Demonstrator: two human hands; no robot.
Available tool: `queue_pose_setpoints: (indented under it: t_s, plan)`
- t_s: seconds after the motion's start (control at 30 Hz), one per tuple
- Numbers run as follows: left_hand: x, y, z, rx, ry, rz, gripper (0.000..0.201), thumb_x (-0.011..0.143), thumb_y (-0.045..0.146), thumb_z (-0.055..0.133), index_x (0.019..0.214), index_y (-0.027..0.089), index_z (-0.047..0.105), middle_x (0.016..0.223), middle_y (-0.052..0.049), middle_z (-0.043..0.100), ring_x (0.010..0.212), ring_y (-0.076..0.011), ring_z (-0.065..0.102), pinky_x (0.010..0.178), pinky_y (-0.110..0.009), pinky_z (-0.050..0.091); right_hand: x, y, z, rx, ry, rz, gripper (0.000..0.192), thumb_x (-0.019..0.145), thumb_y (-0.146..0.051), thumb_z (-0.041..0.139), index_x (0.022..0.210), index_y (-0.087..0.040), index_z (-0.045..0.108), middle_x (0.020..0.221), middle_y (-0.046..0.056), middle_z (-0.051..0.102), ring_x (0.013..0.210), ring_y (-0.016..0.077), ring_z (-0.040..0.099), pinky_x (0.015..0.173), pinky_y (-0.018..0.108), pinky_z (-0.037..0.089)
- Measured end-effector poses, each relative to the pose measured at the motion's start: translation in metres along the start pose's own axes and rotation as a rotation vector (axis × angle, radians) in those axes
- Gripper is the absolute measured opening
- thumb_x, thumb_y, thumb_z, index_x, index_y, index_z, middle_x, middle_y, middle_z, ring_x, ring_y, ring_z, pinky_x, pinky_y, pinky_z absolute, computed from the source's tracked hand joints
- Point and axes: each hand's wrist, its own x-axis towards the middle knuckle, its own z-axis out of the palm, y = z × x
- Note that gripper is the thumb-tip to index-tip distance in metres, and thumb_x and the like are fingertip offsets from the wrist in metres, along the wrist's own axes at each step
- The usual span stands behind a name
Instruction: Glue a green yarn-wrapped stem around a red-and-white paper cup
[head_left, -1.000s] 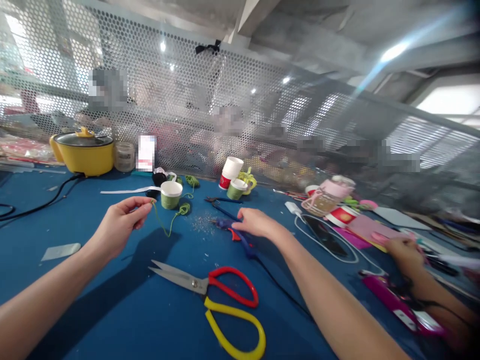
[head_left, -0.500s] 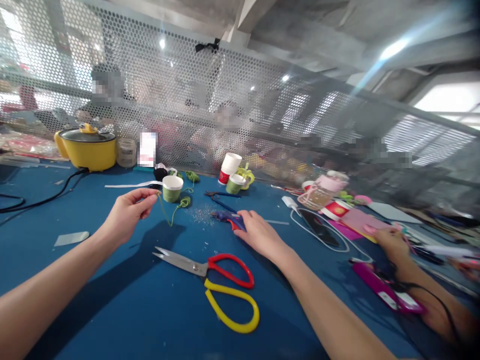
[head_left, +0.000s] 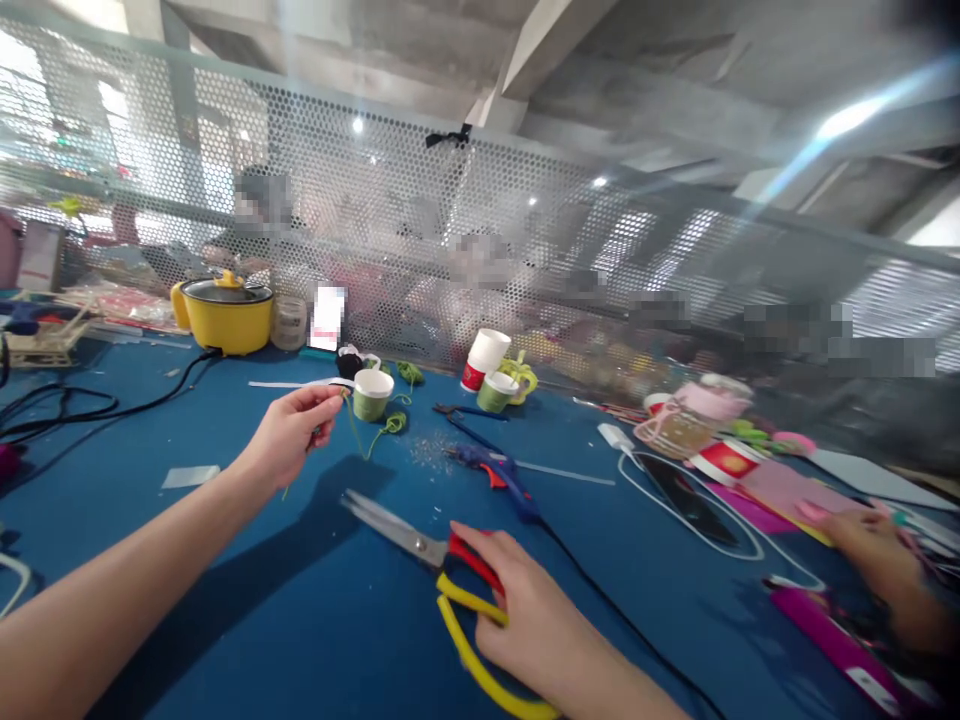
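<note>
My left hand (head_left: 286, 437), raised over the table, pinches the end of a thin green yarn (head_left: 367, 455). The strand droops toward a small loose coil beside a white-rimmed green paper cup (head_left: 372, 400). My right hand (head_left: 529, 612) is on the scissors (head_left: 405, 540), fingers over the red handle and thumb at the yellow one. The scissor blades are slightly apart and point toward the far left. Beyond the right hand lies a blue hot glue gun (head_left: 499, 474) with a red trigger, its black cord running toward me.
Pliers (head_left: 469, 412) and stacked paper cups (head_left: 487, 355) lie farther back. A yellow electric pot (head_left: 229, 325) stands at the left by the perforated screen (head_left: 390, 200). On the right are a phone (head_left: 694, 500), a white cable and another person's hand (head_left: 877, 545).
My right hand has left the glue gun and come nearer to me, onto the scissors' handles. My left hand still pinches the yarn. The view has shifted left.
</note>
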Motion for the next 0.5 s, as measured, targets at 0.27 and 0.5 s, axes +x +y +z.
queue_pose_setpoints:
  t_s: [0.27, 0.5]
  plan:
    - [0.004, -0.001, 0.003, 0.016, 0.106, 0.070, 0.028, 0.055, 0.024, 0.068, 0.078, 0.010, 0.062, 0.055, 0.003, 0.051, 0.044, -0.0044, 0.039, 0.044, -0.020, 0.031, 0.003, -0.031, 0.004, 1.079, -0.308, 0.067, 0.050, 0.066, -0.053, 0.060, 0.104, -0.024, 0.050, 0.062, -0.004, 0.047, 0.042, 0.0045, 0.041, 0.039, 0.018, 0.033]
    - [0.007, 0.001, 0.007, 0.143, 0.178, 0.250, 0.023, 0.061, 0.025, 0.063, 0.079, 0.011, 0.061, 0.053, 0.004, 0.049, 0.044, -0.0052, 0.038, 0.043, -0.020, 0.029, 0.018, -0.061, 0.028, 1.345, -0.438, 0.035, 0.061, 0.058, -0.067, 0.056, 0.096, -0.019, 0.052, 0.064, -0.001, 0.051, 0.071, 0.0180, 0.059, 0.071, 0.035, 0.044]
